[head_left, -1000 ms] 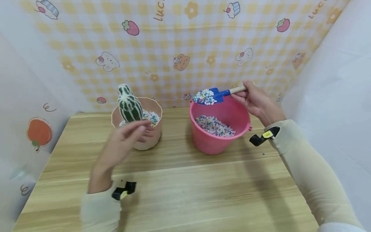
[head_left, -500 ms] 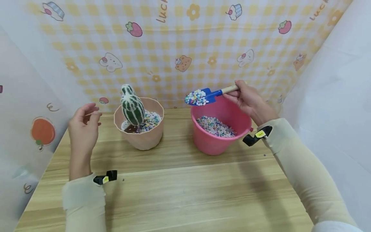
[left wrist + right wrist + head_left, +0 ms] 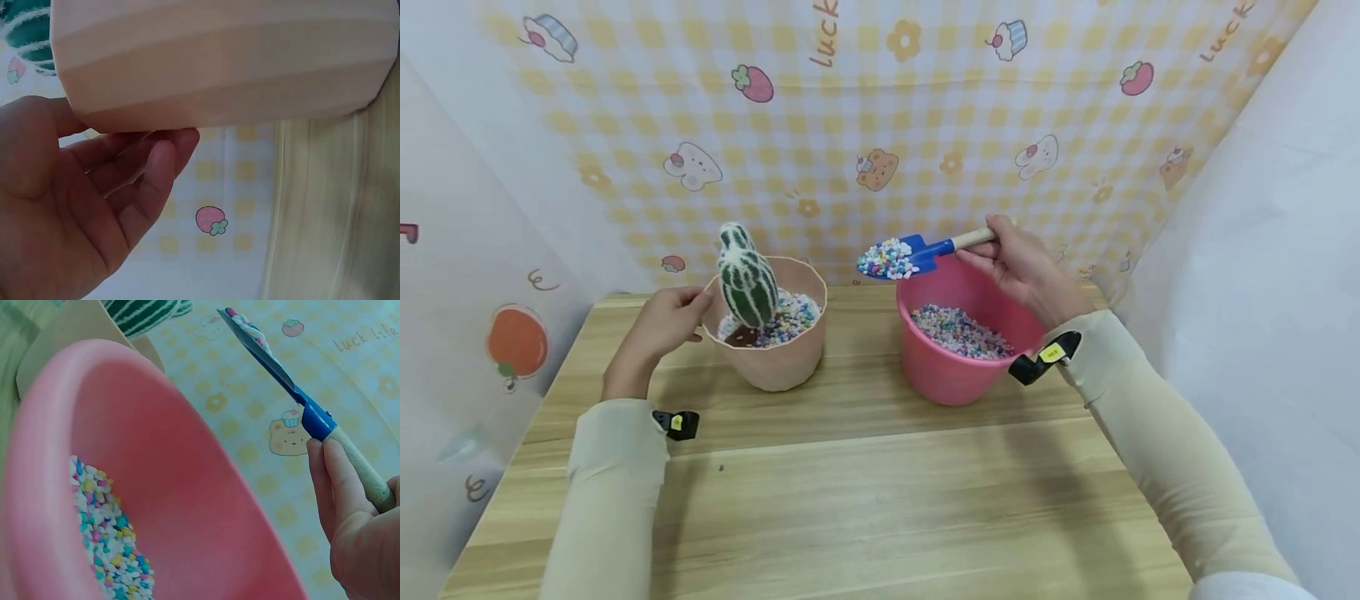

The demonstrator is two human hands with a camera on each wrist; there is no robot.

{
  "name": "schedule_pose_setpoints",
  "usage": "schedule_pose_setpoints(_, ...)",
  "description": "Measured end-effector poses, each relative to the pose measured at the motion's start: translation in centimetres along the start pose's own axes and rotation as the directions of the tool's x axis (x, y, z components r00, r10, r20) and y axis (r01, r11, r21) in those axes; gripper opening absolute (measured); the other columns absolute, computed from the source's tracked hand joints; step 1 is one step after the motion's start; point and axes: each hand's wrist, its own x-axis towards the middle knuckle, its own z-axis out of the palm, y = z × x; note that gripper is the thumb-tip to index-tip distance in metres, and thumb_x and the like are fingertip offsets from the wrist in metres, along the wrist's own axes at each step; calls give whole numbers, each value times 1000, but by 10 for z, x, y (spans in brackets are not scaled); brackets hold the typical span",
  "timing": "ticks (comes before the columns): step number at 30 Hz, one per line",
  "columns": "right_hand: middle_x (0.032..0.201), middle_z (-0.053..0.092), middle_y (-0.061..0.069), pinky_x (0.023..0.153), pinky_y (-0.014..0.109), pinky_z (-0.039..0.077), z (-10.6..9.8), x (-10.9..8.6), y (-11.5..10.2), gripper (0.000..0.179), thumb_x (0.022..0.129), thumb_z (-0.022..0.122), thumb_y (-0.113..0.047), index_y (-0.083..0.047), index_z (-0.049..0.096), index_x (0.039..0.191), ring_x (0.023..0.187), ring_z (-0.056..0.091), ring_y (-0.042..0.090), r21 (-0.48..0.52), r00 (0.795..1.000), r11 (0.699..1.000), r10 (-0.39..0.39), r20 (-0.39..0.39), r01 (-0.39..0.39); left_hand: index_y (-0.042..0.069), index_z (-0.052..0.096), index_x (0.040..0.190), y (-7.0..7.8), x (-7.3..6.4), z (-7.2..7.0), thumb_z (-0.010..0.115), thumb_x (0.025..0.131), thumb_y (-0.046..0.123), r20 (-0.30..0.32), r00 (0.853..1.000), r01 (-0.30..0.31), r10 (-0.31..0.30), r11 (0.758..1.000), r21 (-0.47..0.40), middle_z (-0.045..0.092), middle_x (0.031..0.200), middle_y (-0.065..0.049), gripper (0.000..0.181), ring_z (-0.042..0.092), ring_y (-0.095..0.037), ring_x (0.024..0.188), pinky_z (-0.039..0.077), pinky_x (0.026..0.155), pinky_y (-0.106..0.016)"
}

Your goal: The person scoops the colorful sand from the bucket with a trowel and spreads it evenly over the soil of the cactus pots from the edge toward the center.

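Note:
My right hand (image 3: 1018, 258) grips the wooden handle of a small blue trowel (image 3: 931, 250), its blade heaped with coloured pebbles (image 3: 887, 259). The trowel is above the left rim of a pink bucket (image 3: 943, 379), which holds more pebbles (image 3: 112, 537). At the left, a peach flowerpot (image 3: 782, 367) contains a striped green cactus (image 3: 748, 287), leaning slightly left, with pebbles around it and a brown bare patch at its front. My left hand (image 3: 666, 321) pinches the pot's left rim; the left wrist view shows the thumb (image 3: 65, 119) at the rim, its tip hidden.
Both containers stand on a wood-grain table (image 3: 880, 500), with a gap between them. A yellow checked cloth (image 3: 917, 108) hangs close behind, and white sheets (image 3: 1262, 250) flank both sides. One tiny dark speck lies on the tabletop near the left wrist.
My left hand swung left from in front of the pot, then came back right and took its rim. My right hand moved the loaded trowel left, toward the pot.

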Motion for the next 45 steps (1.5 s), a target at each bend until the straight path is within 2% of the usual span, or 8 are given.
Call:
schedule_pose_setpoints(5,82,73,22,80,31,59,5,4,9,34,106,45,-25,4,61,96,80,75,28,-5,1000,1000,5,18,-5,-7,50,137,-2,4,-4,29,107,40,24,999,31,-32,999,17,58,119,-30,60,66,-24,90,61,74,-33)
schedule_pose_setpoints(10,83,73,21,81,31,59,9,4,12,32,106,46,-25,3,59,99,81,75,28,4,1000,1000,6,18,-6,-6,54,135,-2,4,-4,29,107,38,1,999,51,-52,999,10,62,120,-32,58,69,-9,74,61,72,-31)
schedule_pose_setpoints(17,82,73,22,80,31,59,13,3,12,29,106,45,-25,1,55,101,80,75,28,-3,999,1000,6,32,-6,-8,50,140,2,4,3,34,107,34,-41,996,69,-74,991,-116,58,124,-35,56,68,-5,71,61,66,-25)
schedule_pose_setpoints(24,83,73,23,80,31,59,21,3,15,30,105,47,-24,3,59,100,81,75,29,2,999,1000,17,34,-17,-9,50,139,2,1,6,35,106,35,-67,992,95,-107,982,-163,59,120,-33,57,66,-1,63,60,66,-24)
schedule_pose_setpoints(32,83,73,23,80,30,59,29,4,19,32,105,47,-24,3,61,98,80,75,28,-35,999,999,29,39,-28,-10,56,133,7,-2,12,39,106,34,-108,984,112,-139,967,-228,69,100,-23,54,66,-2,59,60,64,-24)
schedule_pose_setpoints(36,83,73,23,82,30,59,33,5,23,33,106,45,-24,3,62,98,81,75,28,-56,998,998,39,39,-36,-12,59,128,8,-4,15,37,106,32,-119,982,117,-150,962,-245,65,106,-27,54,65,-3,59,61,65,-26)
schedule_pose_setpoints(42,84,73,23,82,30,59,40,7,29,31,106,45,-21,4,63,98,81,75,28,-76,999,996,39,30,-37,-13,62,112,12,-7,21,34,105,26,-158,971,131,-178,953,-272,59,112,-31,48,65,-2,58,60,63,-24)
schedule_pose_setpoints(45,83,73,22,81,30,59,43,8,32,31,106,45,-20,3,64,97,81,75,28,-96,999,994,45,20,-42,-12,63,115,14,-8,23,34,104,25,-172,967,136,-187,952,-274,60,112,-32,48,65,-2,57,60,62,-24)
